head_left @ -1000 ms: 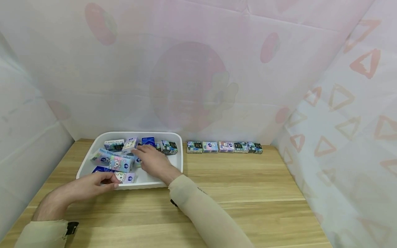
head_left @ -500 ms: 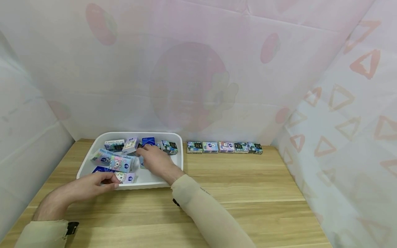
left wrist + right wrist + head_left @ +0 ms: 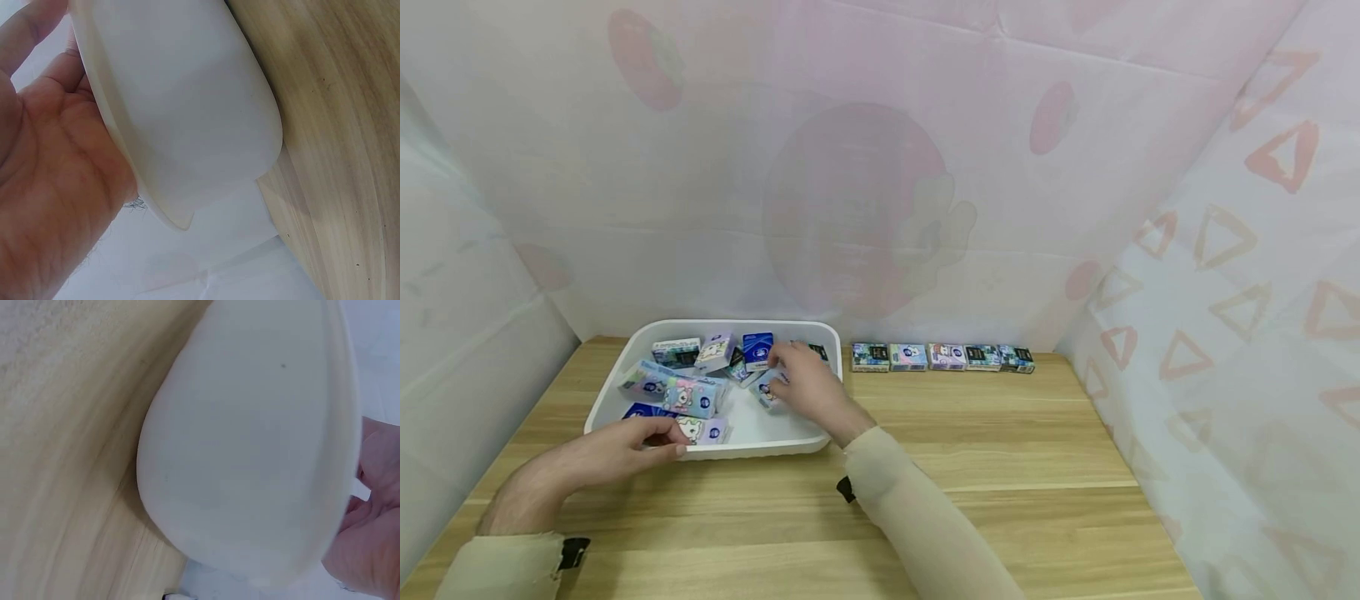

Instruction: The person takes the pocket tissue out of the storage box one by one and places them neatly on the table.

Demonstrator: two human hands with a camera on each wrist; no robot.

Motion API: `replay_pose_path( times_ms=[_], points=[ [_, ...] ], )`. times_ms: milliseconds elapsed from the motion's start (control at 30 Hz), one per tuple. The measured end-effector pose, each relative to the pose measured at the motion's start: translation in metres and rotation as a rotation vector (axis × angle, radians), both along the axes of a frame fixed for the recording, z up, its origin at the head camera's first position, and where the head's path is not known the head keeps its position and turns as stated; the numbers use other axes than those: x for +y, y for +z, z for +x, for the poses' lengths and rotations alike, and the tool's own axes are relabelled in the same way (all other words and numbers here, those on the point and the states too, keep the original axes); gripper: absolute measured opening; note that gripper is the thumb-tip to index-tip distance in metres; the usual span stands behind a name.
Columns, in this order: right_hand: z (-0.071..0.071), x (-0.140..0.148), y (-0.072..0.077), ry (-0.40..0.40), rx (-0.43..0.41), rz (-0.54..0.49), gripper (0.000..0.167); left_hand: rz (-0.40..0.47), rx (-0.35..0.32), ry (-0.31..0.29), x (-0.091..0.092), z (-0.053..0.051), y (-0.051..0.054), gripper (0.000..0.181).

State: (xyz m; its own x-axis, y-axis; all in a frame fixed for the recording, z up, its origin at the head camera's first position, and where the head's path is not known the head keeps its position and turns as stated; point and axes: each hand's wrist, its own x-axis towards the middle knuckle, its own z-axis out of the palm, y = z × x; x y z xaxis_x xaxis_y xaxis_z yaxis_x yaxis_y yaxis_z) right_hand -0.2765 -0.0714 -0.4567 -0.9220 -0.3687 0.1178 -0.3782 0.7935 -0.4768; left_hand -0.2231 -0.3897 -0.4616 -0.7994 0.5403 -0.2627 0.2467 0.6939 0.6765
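Small tissue packs lie jumbled in a white tray (image 3: 752,452) at the left of the table. Thumb and fingers of my left hand (image 3: 602,454) grip the tray's front rim, beside a purple-and-white pack (image 3: 713,431). In the left wrist view the palm (image 3: 59,162) faces the tray's outer wall (image 3: 187,100). Inside the tray at the right, my right hand (image 3: 812,387) pinches a light-blue pack (image 3: 765,392), partly hidden by the fingers. A dark-blue pack (image 3: 757,352) is just beyond. The right wrist view shows this hand (image 3: 375,519) partly behind the tray wall (image 3: 250,437).
Several packs stand in a row right of the tray along the back wall, from a dark floral one (image 3: 870,357) to another dark one (image 3: 1016,358). The wooden table (image 3: 985,433) extends to the right. Patterned white sheets (image 3: 865,208) enclose the back and sides.
My right hand has moved to the right inside the tray, and the light-blue pack has shifted right and turned with it. The dark-blue pack is more exposed. My left hand has not moved.
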Motion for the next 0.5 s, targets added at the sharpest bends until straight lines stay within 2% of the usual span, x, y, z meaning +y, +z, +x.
replay_pose_path(
  times_ms=[300,500],
  points=[
    [0.0,0.029,0.009,-0.068,-0.134,-0.305,0.019,0.001,-0.009,0.004,-0.001,0.0,-0.001,0.013],
    [0.003,0.052,0.012,-0.119,-0.218,-0.454,0.019,0.003,-0.009,0.002,-0.001,0.0,0.0,0.013]
  ],
)
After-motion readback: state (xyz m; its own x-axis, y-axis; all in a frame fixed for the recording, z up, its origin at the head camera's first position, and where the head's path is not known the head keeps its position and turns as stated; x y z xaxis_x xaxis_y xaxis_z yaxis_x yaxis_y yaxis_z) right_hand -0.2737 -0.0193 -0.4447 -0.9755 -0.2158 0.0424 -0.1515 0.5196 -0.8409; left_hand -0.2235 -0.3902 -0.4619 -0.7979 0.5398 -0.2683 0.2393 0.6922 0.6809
